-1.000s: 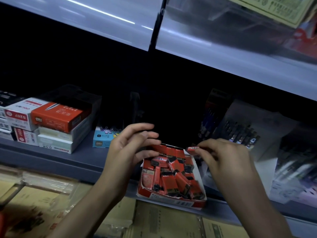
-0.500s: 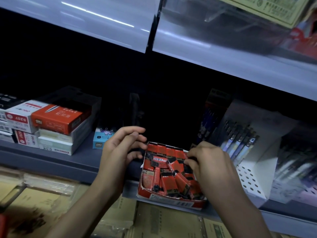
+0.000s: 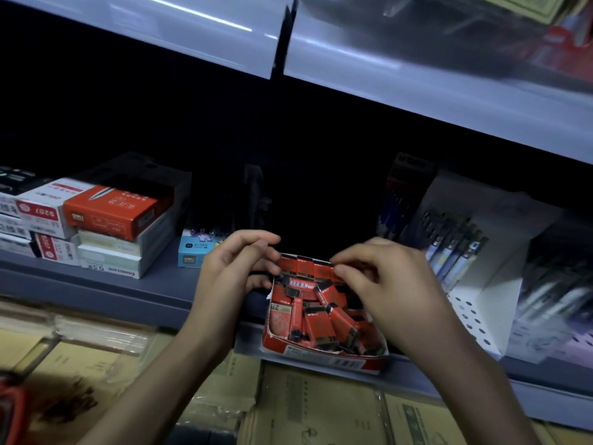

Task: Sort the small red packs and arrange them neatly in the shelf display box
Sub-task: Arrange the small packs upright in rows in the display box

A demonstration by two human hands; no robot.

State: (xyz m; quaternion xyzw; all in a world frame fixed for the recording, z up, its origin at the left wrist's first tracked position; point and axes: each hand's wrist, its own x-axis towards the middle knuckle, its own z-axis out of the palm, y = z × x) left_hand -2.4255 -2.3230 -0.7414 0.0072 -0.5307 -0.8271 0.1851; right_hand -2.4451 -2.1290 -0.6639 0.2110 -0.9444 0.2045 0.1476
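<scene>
Your right hand [image 3: 385, 281] pinched tight on a small red pack [image 3: 324, 272], mid-frame in the display box [image 3: 321, 359] — left hand [image 3: 234, 271] curled alongside, grip unclear

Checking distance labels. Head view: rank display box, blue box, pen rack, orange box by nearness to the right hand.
1. display box, directly under the right hand
2. pen rack, just to its right
3. blue box, well to the left
4. orange box, farthest left
</scene>
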